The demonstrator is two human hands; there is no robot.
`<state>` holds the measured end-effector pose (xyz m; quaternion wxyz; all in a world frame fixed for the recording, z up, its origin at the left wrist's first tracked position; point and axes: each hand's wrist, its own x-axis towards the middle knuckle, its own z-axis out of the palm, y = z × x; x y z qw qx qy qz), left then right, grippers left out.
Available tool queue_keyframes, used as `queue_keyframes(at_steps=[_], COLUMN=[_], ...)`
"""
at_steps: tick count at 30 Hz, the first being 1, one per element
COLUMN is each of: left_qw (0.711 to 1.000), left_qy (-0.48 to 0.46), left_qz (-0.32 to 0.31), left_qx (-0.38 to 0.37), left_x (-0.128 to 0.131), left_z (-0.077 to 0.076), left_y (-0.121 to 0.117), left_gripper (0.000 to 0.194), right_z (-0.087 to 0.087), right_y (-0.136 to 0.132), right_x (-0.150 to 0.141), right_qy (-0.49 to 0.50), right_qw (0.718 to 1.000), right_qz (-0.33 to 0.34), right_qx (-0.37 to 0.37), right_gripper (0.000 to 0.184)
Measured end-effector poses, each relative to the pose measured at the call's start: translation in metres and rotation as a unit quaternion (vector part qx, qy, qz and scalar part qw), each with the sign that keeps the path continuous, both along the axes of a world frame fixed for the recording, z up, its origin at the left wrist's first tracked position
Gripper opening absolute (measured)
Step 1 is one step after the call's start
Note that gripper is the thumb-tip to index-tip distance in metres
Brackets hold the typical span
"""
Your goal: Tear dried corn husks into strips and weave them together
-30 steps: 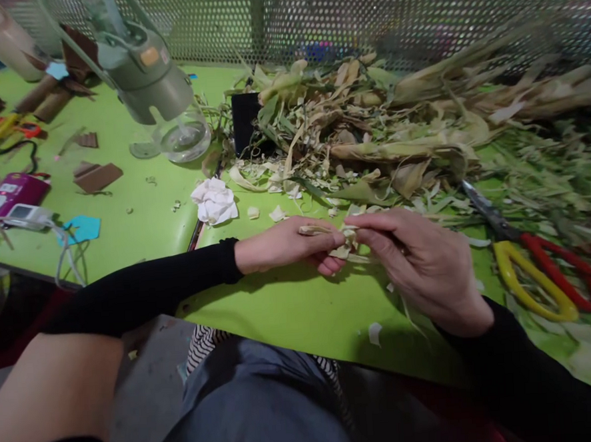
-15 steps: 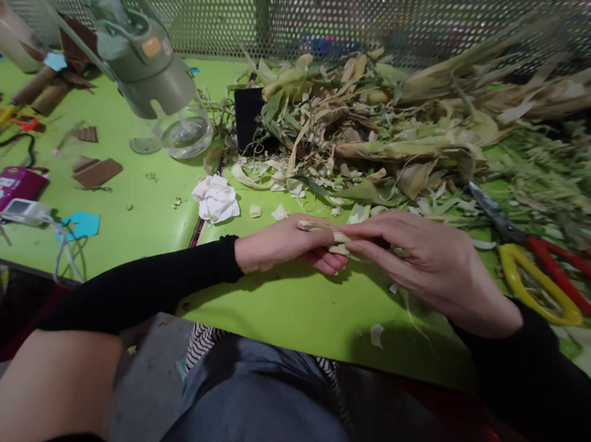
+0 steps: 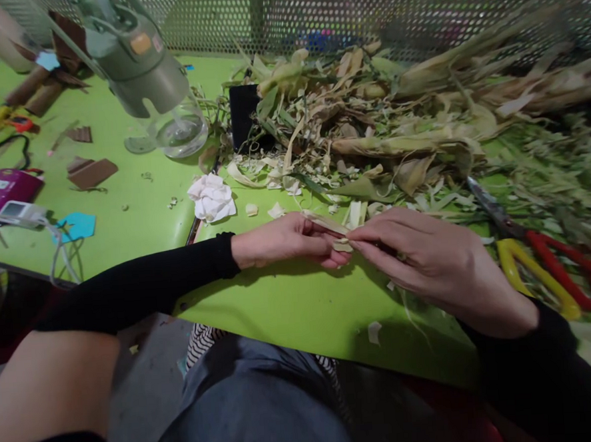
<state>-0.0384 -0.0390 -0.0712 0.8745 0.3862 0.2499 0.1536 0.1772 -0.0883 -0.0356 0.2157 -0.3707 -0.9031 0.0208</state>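
A pale strip of corn husk [image 3: 326, 223] stretches between my two hands, above the near part of the green table [image 3: 291, 314]. My left hand [image 3: 289, 240] is closed around it, thumb toward me and fingers curled beneath. From the right, my right hand [image 3: 418, 253] pinches the husk's end between thumb and fingertips. Part of the strip is hidden by the fingers. Scissors [image 3: 519, 234] with one yellow and one red handle lie just right of my right hand, blades pointing away. Behind the hands spreads a heap of dried husks [image 3: 369, 123].
A water bottle [image 3: 146, 77] stands at the back left near crumpled white tissue [image 3: 212, 198]. A black flat object [image 3: 244, 117] leans into the husks. Brown pieces [image 3: 92, 172], a purple device [image 3: 8, 192] and blue paper [image 3: 78, 226] lie left. A perforated metal screen [image 3: 203, 20] borders the back.
My right hand has shifted slightly right, away from the left hand. The left fingers have changed their hold, and more of the husk strip shows between the hands.
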Motion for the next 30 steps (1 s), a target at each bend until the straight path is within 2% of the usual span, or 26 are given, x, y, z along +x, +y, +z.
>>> queue_keyframes(at_steps=[5, 12, 18, 20, 23, 27, 30], left_qw=[0.999, 0.999, 0.999, 1.000, 1.000, 0.999, 0.999], left_qy=[0.013, 0.004, 0.015, 0.001, -0.014, -0.021, -0.023], left_qz=[-0.024, -0.029, -0.012, 0.006, 0.010, 0.005, 0.020], left_qx=[0.046, 0.040, 0.029, 0.019, 0.014, 0.030, 0.020], left_x=[-0.001, 0.000, 0.002, 0.003, 0.002, 0.002, 0.003], left_z=[-0.003, -0.002, 0.000, -0.001, -0.001, -0.002, -0.004], left_y=[0.002, 0.000, -0.002, -0.003, -0.003, -0.004, -0.003], left_gripper=[0.017, 0.014, 0.009, 0.009, 0.008, 0.006, 0.009], right_z=[-0.001, -0.003, -0.002, 0.000, 0.001, -0.001, 0.000], right_y=[0.000, 0.006, 0.003, 0.001, -0.002, -0.002, 0.000], right_x=[0.002, 0.000, -0.006, -0.007, -0.009, -0.011, -0.008], right_qy=[-0.011, 0.004, 0.011, 0.031, 0.071, 0.100, 0.110], right_qw=[1.000, 0.998, 1.000, 0.999, 0.995, 0.993, 0.992], right_qz=[0.016, 0.049, 0.019, -0.012, -0.052, -0.027, -0.057], right_qx=[-0.002, -0.041, -0.022, -0.014, -0.039, -0.054, -0.029], right_gripper=[0.018, 0.020, 0.019, 0.018, 0.015, 0.010, 0.010])
